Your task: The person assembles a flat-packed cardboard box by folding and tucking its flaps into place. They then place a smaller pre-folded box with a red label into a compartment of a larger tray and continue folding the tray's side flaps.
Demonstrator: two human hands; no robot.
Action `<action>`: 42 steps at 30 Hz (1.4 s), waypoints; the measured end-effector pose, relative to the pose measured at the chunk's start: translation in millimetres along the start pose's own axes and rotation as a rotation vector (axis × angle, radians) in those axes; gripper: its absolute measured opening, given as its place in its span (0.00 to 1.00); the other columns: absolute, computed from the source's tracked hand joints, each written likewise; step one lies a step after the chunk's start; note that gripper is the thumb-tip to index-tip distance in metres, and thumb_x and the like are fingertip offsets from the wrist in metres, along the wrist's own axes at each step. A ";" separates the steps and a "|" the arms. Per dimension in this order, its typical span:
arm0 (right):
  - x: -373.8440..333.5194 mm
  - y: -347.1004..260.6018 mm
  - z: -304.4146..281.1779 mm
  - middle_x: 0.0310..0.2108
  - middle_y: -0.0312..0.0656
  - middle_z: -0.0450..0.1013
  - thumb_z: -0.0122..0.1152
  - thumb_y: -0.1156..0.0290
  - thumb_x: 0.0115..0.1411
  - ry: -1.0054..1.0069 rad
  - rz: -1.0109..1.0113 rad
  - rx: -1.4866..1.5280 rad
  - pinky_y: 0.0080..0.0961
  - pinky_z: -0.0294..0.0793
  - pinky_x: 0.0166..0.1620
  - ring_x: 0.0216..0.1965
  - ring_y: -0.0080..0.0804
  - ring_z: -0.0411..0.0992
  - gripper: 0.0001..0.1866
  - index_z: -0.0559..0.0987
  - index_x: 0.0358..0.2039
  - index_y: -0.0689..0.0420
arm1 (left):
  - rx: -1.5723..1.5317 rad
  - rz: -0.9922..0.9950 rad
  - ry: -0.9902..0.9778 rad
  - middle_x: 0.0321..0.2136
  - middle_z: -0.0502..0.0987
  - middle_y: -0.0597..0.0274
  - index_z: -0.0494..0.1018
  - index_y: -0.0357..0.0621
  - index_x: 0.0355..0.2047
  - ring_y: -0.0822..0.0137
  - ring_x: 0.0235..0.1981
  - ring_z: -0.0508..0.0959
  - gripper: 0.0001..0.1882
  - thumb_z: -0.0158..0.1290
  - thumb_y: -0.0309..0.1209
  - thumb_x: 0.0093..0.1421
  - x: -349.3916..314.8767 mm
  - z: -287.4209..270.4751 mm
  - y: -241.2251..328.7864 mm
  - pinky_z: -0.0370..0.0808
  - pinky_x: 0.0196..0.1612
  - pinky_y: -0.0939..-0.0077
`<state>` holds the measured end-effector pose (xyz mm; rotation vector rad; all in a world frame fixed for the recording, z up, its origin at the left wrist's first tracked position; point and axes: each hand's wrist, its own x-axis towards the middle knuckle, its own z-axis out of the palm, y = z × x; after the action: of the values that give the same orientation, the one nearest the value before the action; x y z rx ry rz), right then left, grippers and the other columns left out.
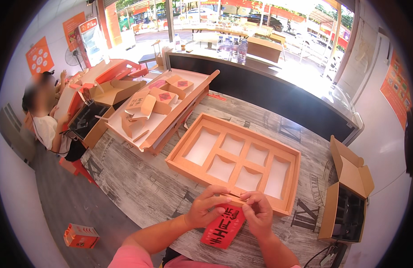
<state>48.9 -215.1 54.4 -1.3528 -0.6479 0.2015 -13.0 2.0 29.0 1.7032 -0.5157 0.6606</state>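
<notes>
Close in front of me, a flat-sided red carton point(222, 228) with black characters is gripped at its far end, where a brown cardboard edge shows. My left hand point(208, 207) closes on the left side of that end. From the other side my right hand point(260, 213) pinches the same edge with thumb and fingers. Just beyond both hands lies a large brown cardboard tray point(297, 178), its insert divided into several compartments with white bottoms. Part of the carton's far end is hidden behind my fingers.
Left of the tray, stacked cardboard trays point(153, 145) carry small folded cartons point(141, 105). An opened box point(329, 214) with black contents stands at the right edge. Bottles point(233, 48) line the far counter. A red box point(81, 236) is on the floor; a person point(45, 118) sits far left.
</notes>
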 end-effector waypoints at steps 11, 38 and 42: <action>3.2 -6.4 5.2 0.51 0.51 0.79 0.75 0.77 0.59 -0.052 -0.169 -0.314 0.35 0.79 0.54 0.52 0.44 0.79 0.18 0.77 0.47 0.59 | -0.013 -0.050 0.078 0.53 0.80 0.48 0.80 0.39 0.56 0.55 0.53 0.82 0.16 0.61 0.28 0.70 3.2 -4.8 1.9 0.79 0.55 0.66; -2.4 11.5 6.5 0.64 0.49 0.67 0.76 0.76 0.59 -0.082 0.096 -0.105 0.36 0.75 0.63 0.62 0.38 0.73 0.33 0.71 0.63 0.60 | -0.451 -0.389 0.191 0.61 0.74 0.50 0.71 0.36 0.61 0.67 0.55 0.79 0.27 0.63 0.43 0.71 -6.7 -5.8 -18.8 0.80 0.55 0.72; 2.9 16.0 4.2 0.66 0.45 0.63 0.71 0.80 0.63 -0.014 0.099 0.073 0.32 0.78 0.61 0.59 0.32 0.75 0.32 0.67 0.64 0.58 | -0.438 -0.348 0.165 0.73 0.62 0.46 0.61 0.38 0.72 0.57 0.69 0.71 0.45 0.64 0.55 0.67 -0.4 -1.8 -16.2 0.81 0.57 0.68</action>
<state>52.6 -206.4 40.5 -1.3149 -0.5806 0.3123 -3.0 7.4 17.3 1.2693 -0.2162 0.3949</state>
